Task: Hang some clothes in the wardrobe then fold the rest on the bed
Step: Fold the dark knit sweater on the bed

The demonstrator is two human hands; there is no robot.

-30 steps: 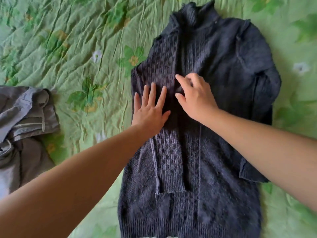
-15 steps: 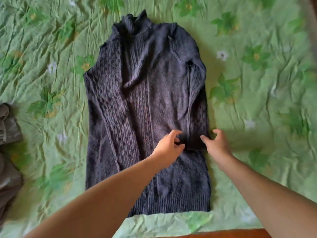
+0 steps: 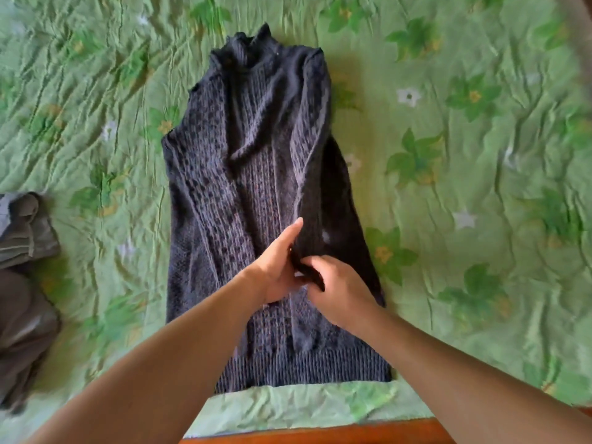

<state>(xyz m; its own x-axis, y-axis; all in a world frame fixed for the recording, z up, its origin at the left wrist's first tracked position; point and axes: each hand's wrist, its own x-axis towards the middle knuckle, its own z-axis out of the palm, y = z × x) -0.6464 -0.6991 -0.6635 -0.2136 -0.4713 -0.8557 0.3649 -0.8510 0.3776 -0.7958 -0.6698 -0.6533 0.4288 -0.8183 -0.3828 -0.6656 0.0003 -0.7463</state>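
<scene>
Item under handling: a dark cable-knit sweater (image 3: pixel 243 187), lying flat on a green floral bedspread (image 3: pixel 448 219) at centre frame. Its long axis runs top to bottom of the picture, with the collar (image 3: pixel 250 46) at the top and the ribbed hem (image 3: pixel 304 370) at the bottom, nearest the person.

The sleeve (image 3: pixel 315 174) on the frame's right is folded inward over the body and runs down to the hands. Both hands meet at its cuff, lower centre, on the right half of the sweater.

The right hand (image 3: pixel 336 290) has its fingers curled over the cuff end, pinching the cloth. The left hand (image 3: pixel 278 267) touches the right, with fingers straight along the sleeve's inner edge. Whether its thumb grips the cloth cannot be told.

Judgement: the sleeve is being set straight along the long axis. A fold of hem towards collar would follow, running away from the hands, which are equally near.

Surroundings: grey garments (image 3: pixel 28 299) are heaped at the left edge, well apart from the sweater. A wooden bed edge (image 3: pixel 320 432) runs along the bottom. Nothing obstructs the fold path.
</scene>
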